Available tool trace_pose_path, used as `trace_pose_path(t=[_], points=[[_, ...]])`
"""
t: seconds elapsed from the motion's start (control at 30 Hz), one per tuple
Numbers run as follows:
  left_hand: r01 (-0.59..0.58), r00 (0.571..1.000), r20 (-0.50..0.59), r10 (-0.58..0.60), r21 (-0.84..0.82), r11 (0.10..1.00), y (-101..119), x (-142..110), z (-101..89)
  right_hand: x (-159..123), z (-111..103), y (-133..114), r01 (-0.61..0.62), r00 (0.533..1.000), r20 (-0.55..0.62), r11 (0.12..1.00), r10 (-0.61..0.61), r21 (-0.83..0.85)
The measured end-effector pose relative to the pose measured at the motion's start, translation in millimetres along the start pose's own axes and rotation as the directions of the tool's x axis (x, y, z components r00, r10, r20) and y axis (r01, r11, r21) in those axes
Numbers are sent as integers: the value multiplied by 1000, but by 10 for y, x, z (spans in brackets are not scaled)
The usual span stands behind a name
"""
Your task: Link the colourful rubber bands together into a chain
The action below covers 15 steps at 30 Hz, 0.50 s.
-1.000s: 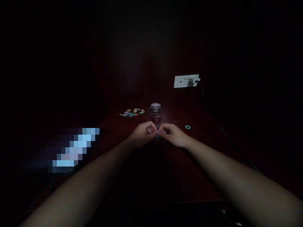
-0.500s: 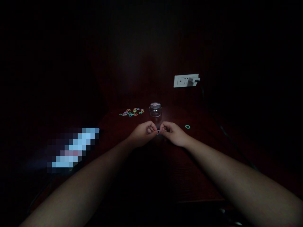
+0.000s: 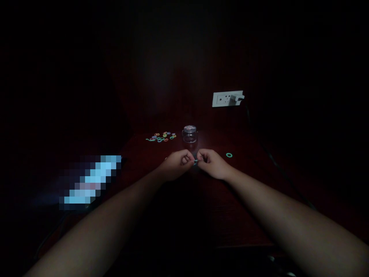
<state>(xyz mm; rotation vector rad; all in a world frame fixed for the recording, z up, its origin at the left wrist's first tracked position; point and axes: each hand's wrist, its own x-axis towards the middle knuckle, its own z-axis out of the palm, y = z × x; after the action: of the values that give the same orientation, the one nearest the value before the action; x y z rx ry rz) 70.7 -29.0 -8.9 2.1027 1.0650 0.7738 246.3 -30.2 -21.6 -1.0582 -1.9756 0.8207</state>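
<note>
- Centrally in the head view, the left hand (image 3: 177, 162) and right hand (image 3: 212, 163) pinch a small teal piece (image 3: 195, 161) between their fingertips.
- Beyond it stands a clear lidded jar (image 3: 189, 135), colourful rings (image 3: 164, 135) to its left.

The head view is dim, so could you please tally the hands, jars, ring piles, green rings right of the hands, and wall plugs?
Left hand and right hand, with a small teal item between them: 2
Lidded jar: 1
Pile of coloured rings, too small to count singly: 1
Lone green ring: 1
Wall plug: 1
Total: 6
</note>
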Motion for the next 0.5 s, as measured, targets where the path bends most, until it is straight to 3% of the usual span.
trace_pose_path(t=[0.27,0.5], points=[[18,1000,8,-18,-56,998,-24,15,-4,-12,13,-58,-60,994,104,989,46,135],[25,999,29,-23,-54,998,-21,7,-5,-9,6,-42,-43,995,95,998,39,47]])
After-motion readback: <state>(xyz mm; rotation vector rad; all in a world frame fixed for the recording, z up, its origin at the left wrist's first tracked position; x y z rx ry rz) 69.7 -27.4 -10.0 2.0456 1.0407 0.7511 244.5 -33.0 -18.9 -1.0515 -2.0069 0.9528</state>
